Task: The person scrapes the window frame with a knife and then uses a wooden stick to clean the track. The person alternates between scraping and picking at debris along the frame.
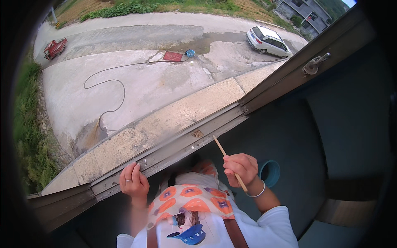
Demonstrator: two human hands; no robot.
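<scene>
The fingers of my left hand [134, 180], one with a ring, are curled over the inner edge of the window track [173, 143]. My right hand [241, 170], with a bangle at the wrist, grips a thin wooden stick [220, 145], possibly a chopstick. Its far tip meets or hovers over the track's inner edge; I cannot tell which. Just left of that tip lies a brown, wing-like scrap [197, 133], a dead moth or a dry leaf. Dirt and small white bits are scattered along the grooves.
An open window sash [288, 66] with a metal handle [315, 64] rises at right. Beyond the track runs a stone ledge [186, 108], with a drop to a concrete yard. A blue bucket-like container [277, 173] stands below, beside my right wrist.
</scene>
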